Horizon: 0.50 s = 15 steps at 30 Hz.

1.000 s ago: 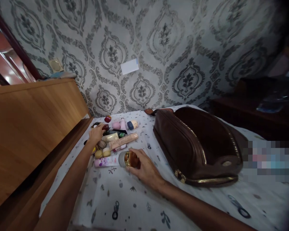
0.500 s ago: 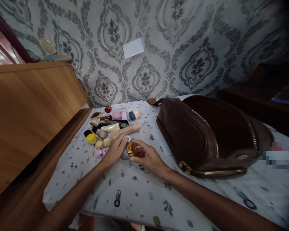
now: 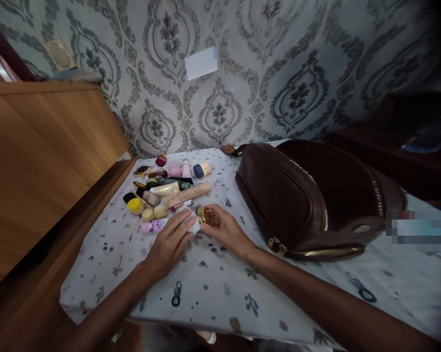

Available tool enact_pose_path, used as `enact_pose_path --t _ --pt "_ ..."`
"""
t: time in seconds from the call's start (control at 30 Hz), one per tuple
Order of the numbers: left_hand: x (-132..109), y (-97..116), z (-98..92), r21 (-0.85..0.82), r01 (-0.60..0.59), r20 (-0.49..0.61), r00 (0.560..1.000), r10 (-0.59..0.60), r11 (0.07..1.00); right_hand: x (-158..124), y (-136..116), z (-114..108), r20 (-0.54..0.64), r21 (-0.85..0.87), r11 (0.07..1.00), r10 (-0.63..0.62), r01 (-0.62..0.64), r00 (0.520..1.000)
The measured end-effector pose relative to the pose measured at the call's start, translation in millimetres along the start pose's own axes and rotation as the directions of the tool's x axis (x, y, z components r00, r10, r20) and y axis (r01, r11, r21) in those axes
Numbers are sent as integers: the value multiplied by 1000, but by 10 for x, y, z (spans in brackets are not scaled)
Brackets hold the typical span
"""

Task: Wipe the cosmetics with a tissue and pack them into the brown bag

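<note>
- Panel of wood (image 3: 48, 161), bounding the cloth-covered counter (image 3: 96, 274) on its left, well apart from both hands.
- Yellow-lidded jar (image 3: 134, 206), with a pair of small cream-coloured pots (image 3: 160, 211) just to its right.
- Pink-and-purple tube (image 3: 153, 226), long axis left to right; its right end is hidden by the left hand, which it crowds closely.
- Cream tube (image 3: 165, 189) and longer beige tube (image 3: 187, 195), lying beyond the hands on the wall side, the latter slanting away toward the right.
- Left hand (image 3: 172, 239): fingers nearly together, laid over a folded white cloth (image 3: 195, 228); the thumb's grip cannot be told.
- Gold-banded jar (image 3: 202, 215), between the two hands: ahead and right of the left fingertips, directly left of the right hand, which is nearer its band. Its axis appears to run hand to hand; the cloth hides its left part.
- Right hand (image 3: 226, 229): thumb and fingers curved around the jar's right end, pinching it.
- Brown bag (image 3: 268, 205), unzipped, apart from the right hand; nothing stands between.
</note>
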<state>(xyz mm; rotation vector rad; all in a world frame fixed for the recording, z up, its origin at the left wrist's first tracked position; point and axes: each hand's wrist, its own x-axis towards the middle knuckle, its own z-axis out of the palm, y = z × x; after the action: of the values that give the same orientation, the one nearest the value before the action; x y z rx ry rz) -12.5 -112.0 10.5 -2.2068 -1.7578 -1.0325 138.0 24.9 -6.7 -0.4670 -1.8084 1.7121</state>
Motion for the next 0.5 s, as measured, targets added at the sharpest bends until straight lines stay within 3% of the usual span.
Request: enact_pose_path --t 0.1,0.2,0.37,0.5 --pt "76 7 -21 0 14 -9 1000 -14 1000 -16 37 1 -6 -32 998 -51 51 999" --pt "212 -2 -86 -61 131 15 991 -130 990 -29 87 0 18 -102 989 -110 111 994" --pt "358 -131 -128 -275 377 97 926 -364 884 -50 43 -6 150 -186 968 -144 171 978" --pt "316 -162 -96 -345 419 57 902 -427 840 -51 -5 -9 135 -264 950 -133 165 982"
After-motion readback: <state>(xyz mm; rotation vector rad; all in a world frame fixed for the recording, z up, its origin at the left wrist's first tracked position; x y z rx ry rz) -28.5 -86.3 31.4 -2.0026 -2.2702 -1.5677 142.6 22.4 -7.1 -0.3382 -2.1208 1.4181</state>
